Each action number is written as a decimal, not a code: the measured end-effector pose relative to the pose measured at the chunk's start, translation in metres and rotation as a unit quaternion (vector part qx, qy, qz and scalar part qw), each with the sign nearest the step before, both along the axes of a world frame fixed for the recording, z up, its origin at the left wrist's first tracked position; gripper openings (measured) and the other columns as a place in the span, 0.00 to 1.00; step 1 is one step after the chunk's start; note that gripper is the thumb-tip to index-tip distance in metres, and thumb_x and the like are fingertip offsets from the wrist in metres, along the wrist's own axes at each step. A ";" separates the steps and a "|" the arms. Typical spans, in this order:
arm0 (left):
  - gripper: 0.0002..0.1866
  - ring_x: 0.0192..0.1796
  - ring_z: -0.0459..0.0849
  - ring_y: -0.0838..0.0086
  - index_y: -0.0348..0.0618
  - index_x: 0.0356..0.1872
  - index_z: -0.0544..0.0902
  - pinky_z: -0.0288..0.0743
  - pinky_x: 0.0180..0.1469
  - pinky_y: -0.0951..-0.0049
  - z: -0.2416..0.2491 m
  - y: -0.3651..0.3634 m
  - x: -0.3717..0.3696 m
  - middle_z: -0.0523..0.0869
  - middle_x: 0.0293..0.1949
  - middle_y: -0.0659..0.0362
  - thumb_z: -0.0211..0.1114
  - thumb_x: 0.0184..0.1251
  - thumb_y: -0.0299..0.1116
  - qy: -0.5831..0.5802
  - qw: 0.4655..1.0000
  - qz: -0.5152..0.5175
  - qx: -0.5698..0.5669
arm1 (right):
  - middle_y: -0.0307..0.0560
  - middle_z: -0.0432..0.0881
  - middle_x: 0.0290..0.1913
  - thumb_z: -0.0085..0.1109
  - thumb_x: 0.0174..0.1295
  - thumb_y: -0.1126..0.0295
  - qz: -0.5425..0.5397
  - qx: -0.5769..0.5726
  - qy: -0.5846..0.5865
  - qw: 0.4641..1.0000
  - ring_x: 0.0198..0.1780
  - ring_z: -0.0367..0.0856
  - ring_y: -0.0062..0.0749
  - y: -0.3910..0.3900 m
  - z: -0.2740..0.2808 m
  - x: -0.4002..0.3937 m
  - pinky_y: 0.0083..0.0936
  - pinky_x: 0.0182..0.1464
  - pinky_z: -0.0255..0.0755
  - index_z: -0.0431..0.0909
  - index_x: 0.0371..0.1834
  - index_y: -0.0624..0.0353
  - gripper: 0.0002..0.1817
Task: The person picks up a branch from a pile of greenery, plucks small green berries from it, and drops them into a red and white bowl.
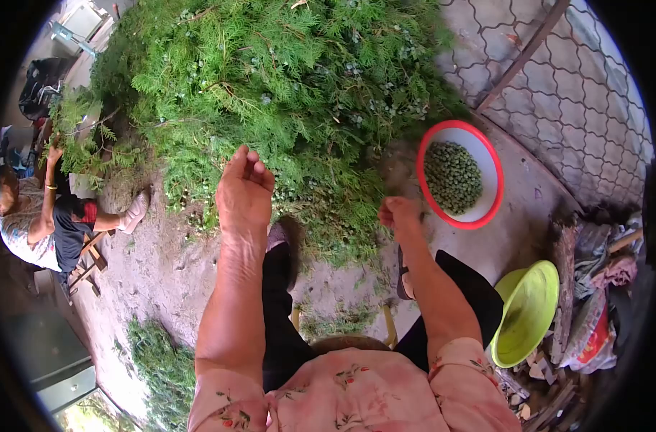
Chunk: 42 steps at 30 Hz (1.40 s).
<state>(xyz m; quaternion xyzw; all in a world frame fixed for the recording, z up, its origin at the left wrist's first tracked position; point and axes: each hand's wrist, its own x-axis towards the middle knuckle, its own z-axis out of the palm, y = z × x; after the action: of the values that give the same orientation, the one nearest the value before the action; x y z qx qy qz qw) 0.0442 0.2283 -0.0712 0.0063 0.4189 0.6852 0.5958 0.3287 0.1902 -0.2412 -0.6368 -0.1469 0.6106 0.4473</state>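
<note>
A large pile of green conifer branches (292, 79), dotted with small blue-green cones, lies in front of me. My left hand (245, 189) is over the pile's near edge with its fingers curled together; whatever may be in them cannot be made out. Close to the right edge of the branches, my right hand (401, 212) has its fingers closed in a pinch, the tips too small to show any content. Just right of that hand stands a white basin (492, 176) with a red rim. Many small green cones (452, 177) lie inside it.
A yellow-green basin (551, 302) sits tilted at my right, beside firewood and bags (594, 317). Wire mesh (572, 93) borders the right side. At left, a seated person (33, 223) holds a branch. More cut greenery (162, 374) lies on the floor behind my left.
</note>
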 end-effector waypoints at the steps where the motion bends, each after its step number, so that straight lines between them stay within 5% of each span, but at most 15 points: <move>1: 0.10 0.29 0.74 0.79 0.40 0.45 0.74 0.73 0.31 0.78 0.008 0.000 0.003 0.77 0.30 0.63 0.56 0.66 0.31 0.002 1.000 0.001 0.000 | 0.45 0.78 0.28 0.53 0.61 0.69 0.045 -0.013 -0.008 0.999 0.25 0.78 0.29 0.002 -0.010 -0.010 0.24 0.25 0.74 0.75 0.38 0.63 0.09; 6: 0.11 0.27 0.72 0.81 0.40 0.46 0.74 0.70 0.32 0.79 0.018 0.002 0.005 0.77 0.29 0.64 0.57 0.65 0.30 0.024 0.999 -0.014 -0.020 | 0.43 0.79 0.33 0.53 0.61 0.66 0.103 0.013 0.002 0.995 0.30 0.79 0.30 0.024 -0.095 -0.055 0.28 0.29 0.75 0.75 0.42 0.60 0.11; 9: 0.12 0.27 0.72 0.81 0.39 0.48 0.72 0.69 0.32 0.80 0.017 0.007 -0.004 0.76 0.30 0.64 0.56 0.66 0.30 0.006 0.999 -0.016 -0.032 | 0.43 0.80 0.35 0.53 0.62 0.66 0.116 0.084 -0.141 0.980 0.32 0.80 0.30 0.054 -0.152 -0.090 0.25 0.32 0.75 0.75 0.48 0.58 0.13; 11: 0.12 0.28 0.72 0.81 0.39 0.48 0.72 0.69 0.32 0.80 0.019 0.008 -0.011 0.76 0.30 0.64 0.56 0.66 0.30 0.011 1.000 0.011 -0.013 | 0.41 0.80 0.36 0.52 0.64 0.67 0.059 0.276 -0.534 0.797 0.32 0.78 0.28 0.078 -0.132 -0.123 0.22 0.34 0.72 0.75 0.48 0.60 0.13; 12: 0.11 0.28 0.72 0.81 0.39 0.47 0.73 0.69 0.32 0.80 0.022 0.009 -0.013 0.76 0.30 0.64 0.55 0.66 0.30 0.013 0.999 0.025 -0.020 | 0.41 0.80 0.36 0.52 0.64 0.67 0.060 0.277 -0.530 0.799 0.32 0.78 0.28 0.091 -0.123 -0.130 0.22 0.34 0.72 0.75 0.48 0.60 0.13; 14: 0.11 0.28 0.71 0.81 0.39 0.47 0.73 0.69 0.32 0.80 0.022 0.009 -0.018 0.75 0.30 0.65 0.55 0.66 0.30 0.015 0.999 0.035 -0.018 | 0.44 0.78 0.39 0.52 0.64 0.69 0.013 0.381 -0.318 0.868 0.33 0.77 0.28 0.117 -0.098 -0.150 0.22 0.36 0.71 0.74 0.45 0.62 0.11; 19: 0.10 0.28 0.71 0.81 0.40 0.46 0.74 0.68 0.32 0.80 0.023 0.012 -0.019 0.75 0.29 0.65 0.55 0.66 0.31 0.009 0.997 0.069 -0.032 | 0.52 0.77 0.39 0.55 0.60 0.70 0.046 0.414 -0.342 0.842 0.38 0.79 0.30 0.147 0.014 -0.204 0.24 0.40 0.74 0.73 0.46 0.61 0.12; 21: 0.10 0.28 0.71 0.81 0.40 0.45 0.74 0.68 0.32 0.80 0.020 0.011 -0.019 0.75 0.29 0.65 0.56 0.66 0.31 0.004 0.997 0.075 -0.023 | 0.58 0.74 0.49 0.58 0.55 0.71 0.066 0.431 -0.255 0.863 0.48 0.76 0.50 0.167 0.040 -0.225 0.31 0.47 0.74 0.70 0.50 0.61 0.19; 25: 0.09 0.27 0.71 0.81 0.41 0.43 0.75 0.67 0.30 0.80 0.021 0.012 -0.017 0.75 0.28 0.65 0.58 0.64 0.31 -0.007 0.997 0.072 -0.039 | 0.55 0.77 0.46 0.61 0.54 0.67 0.164 0.370 -0.234 0.884 0.42 0.79 0.37 0.192 0.026 -0.256 0.28 0.39 0.77 0.66 0.59 0.58 0.27; 27: 0.09 0.27 0.71 0.81 0.41 0.43 0.75 0.67 0.30 0.79 0.020 0.013 -0.020 0.75 0.28 0.65 0.59 0.64 0.31 -0.009 0.995 0.083 -0.047 | 0.55 0.77 0.49 0.63 0.51 0.63 0.304 0.325 -0.366 0.817 0.44 0.78 0.33 0.188 0.023 -0.253 0.25 0.43 0.75 0.64 0.62 0.59 0.33; 29: 0.09 0.27 0.71 0.81 0.41 0.43 0.75 0.68 0.30 0.79 0.018 0.013 -0.023 0.76 0.28 0.65 0.59 0.64 0.31 -0.010 0.995 0.089 -0.041 | 0.55 0.77 0.47 0.61 0.53 0.62 0.326 0.342 -0.365 0.802 0.45 0.78 0.27 0.177 0.045 -0.241 0.20 0.48 0.72 0.71 0.55 0.64 0.27; 31: 0.09 0.29 0.73 0.80 0.41 0.43 0.75 0.68 0.32 0.80 0.015 0.013 -0.027 0.77 0.30 0.64 0.58 0.65 0.31 0.001 0.995 0.095 -0.042 | 0.54 0.72 0.56 0.59 0.55 0.68 0.329 0.163 -0.160 0.916 0.55 0.73 0.36 0.165 0.079 -0.228 0.22 0.53 0.67 0.78 0.42 0.67 0.14; 35: 0.10 0.37 0.76 0.77 0.41 0.44 0.74 0.70 0.38 0.75 0.016 0.015 -0.028 0.78 0.36 0.62 0.57 0.65 0.33 0.032 0.989 0.128 -0.071 | 0.49 0.72 0.55 0.57 0.57 0.71 0.173 0.293 -0.096 0.936 0.51 0.74 0.28 0.148 0.073 -0.199 0.19 0.50 0.67 0.79 0.34 0.68 0.09; 39: 0.23 0.57 0.70 0.65 0.39 0.55 0.68 0.65 0.56 0.61 0.004 0.018 -0.019 0.71 0.54 0.51 0.54 0.66 0.45 0.089 0.989 0.080 -0.092 | 0.48 0.70 0.59 0.56 0.58 0.73 0.146 0.429 0.005 0.891 0.54 0.72 0.32 0.133 0.129 -0.156 0.25 0.54 0.66 0.79 0.36 0.67 0.08; 42: 0.45 0.69 0.49 0.49 0.37 0.67 0.53 0.47 0.66 0.46 0.008 0.024 0.000 0.49 0.67 0.40 0.47 0.60 0.66 0.005 0.992 -0.078 -0.096 | 0.49 0.70 0.59 0.55 0.59 0.73 0.224 0.446 -0.008 0.866 0.57 0.71 0.32 0.112 0.159 -0.142 0.26 0.56 0.65 0.79 0.36 0.66 0.08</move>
<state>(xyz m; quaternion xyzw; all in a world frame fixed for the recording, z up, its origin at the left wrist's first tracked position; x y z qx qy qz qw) 0.0438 0.2523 -0.0634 -0.0149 0.4834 0.5933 0.6435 0.1868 0.3019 -0.0826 -0.3241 -0.5460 0.5585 0.5338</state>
